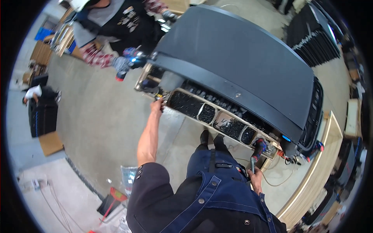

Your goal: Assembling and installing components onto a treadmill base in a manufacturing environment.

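Work is being judged underway; remainder isn't being shown. Red-and-blue tool (260, 146) is being gripped by the right hand's (255, 179) fingers near the wooden tray's (225, 134) right end. Left hand (157, 106) is being held at its left end; grip can't be told. Beyond, dark-grey panel (237, 58) is being seen: smooth, curved.

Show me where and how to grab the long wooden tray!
On the tray, probably grip the near rim toward both ends, coming from the picture's bottom side. It's long, so a wide hold should balance it, and the grey panel hides its far side.
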### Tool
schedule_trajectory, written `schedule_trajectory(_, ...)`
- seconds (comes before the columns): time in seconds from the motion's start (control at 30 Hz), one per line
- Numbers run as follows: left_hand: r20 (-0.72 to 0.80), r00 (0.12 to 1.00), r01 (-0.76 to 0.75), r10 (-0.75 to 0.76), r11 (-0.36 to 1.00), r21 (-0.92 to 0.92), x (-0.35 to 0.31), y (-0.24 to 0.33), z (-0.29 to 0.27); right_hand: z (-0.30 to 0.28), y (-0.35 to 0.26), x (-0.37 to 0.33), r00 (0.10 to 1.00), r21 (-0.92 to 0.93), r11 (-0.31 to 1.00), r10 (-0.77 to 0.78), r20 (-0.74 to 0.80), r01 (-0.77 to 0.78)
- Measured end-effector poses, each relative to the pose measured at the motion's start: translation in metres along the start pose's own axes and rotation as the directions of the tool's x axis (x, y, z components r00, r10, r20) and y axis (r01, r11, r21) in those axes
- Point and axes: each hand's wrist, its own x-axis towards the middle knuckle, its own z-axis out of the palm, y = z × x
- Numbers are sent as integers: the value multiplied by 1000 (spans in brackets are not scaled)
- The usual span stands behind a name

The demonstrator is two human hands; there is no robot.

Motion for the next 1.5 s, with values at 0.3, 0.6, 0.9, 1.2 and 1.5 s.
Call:
schedule_trajectory(0.3,-82,977,-196,197,980,20,48,-30,-15,6,27,-11,992,-128,985,107,-60,-114)
schedule_trajectory(0.6,633,686,-228,-359,720,656,-244,-117,53,-36,44,106,889,733,679,318,-330,30)
schedule_trajectory(0.9,926,-361,-833,-110,483,-268,-539,111,248,-26,76,190,769,298,954,163,-618,37)
schedule_trajectory(1.2,357,-918,-386,-172,186,-904,-657,150,313,2,54,15,864,-79,995,-92,-494,61)
schedule_trajectory(1.5,107,-928,-179,-356,177,-968,-782,58,384,-192,169,-78,587,598,757,366,-722,263)
